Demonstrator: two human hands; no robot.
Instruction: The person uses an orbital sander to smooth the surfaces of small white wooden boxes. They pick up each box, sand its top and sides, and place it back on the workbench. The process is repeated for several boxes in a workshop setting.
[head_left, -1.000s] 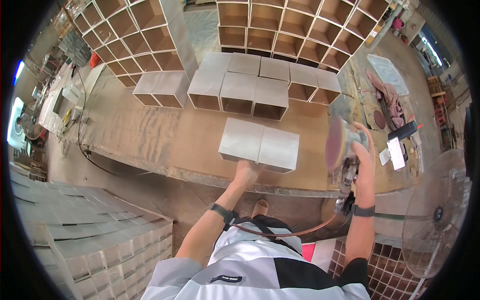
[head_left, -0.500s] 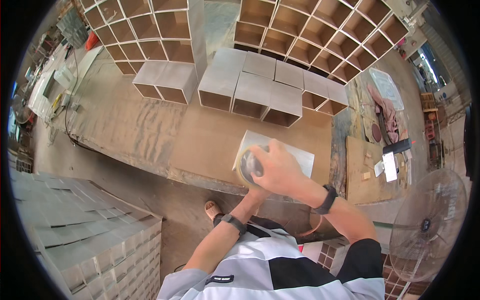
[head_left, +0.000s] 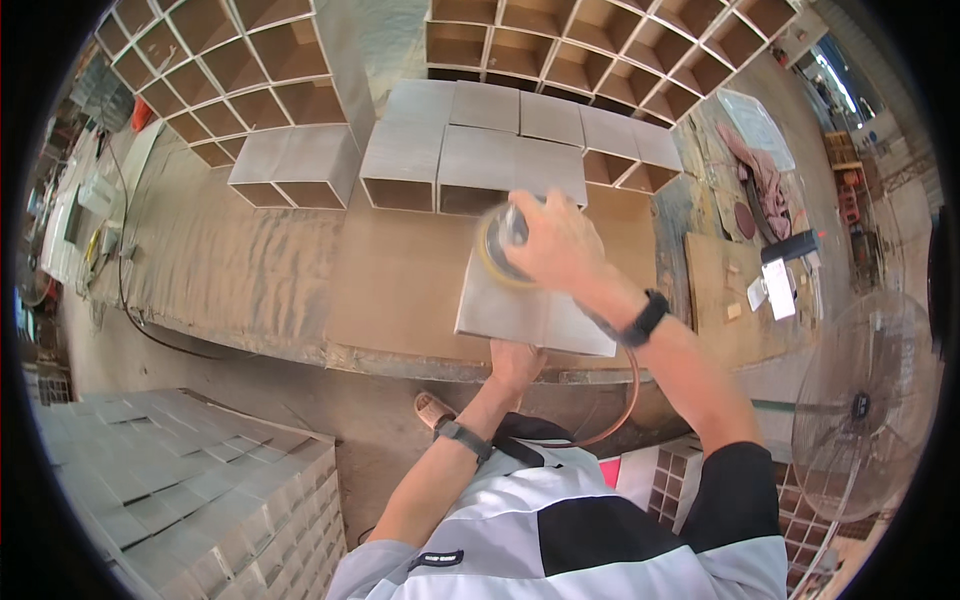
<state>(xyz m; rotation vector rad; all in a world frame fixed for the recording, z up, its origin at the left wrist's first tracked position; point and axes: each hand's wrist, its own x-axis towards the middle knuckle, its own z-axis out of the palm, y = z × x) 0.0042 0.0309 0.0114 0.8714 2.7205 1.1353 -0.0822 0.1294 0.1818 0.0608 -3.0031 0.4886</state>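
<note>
My right hand (head_left: 562, 245) is wrapped over the top of a round air sander (head_left: 492, 250), which is smeared by motion and has a yellowish rim. It is over the far part of a pale grey box (head_left: 500, 318) on the workbench. A reddish-brown hose (head_left: 634, 390) curves from below my right wrist towards my waist. At the near edge of that box is my left hand (head_left: 516, 364), its fingers hidden under or inside the box. Beyond the sander stands a row of similar boxes (head_left: 405, 145), their open ends facing me.
Cubby racks (head_left: 290, 60) stand at the back of the workbench (head_left: 250, 270). Stacked grey boxes (head_left: 190, 470) fill the lower left. A fan (head_left: 860, 405) is close on my right. Cloth (head_left: 760, 170) and a white object (head_left: 778, 288) lie on the bench's right side.
The sander and my right hand have moved away from me over the box. My left hand has shifted to the box's near edge, clear of my right hand. The whole view has tilted slightly.
</note>
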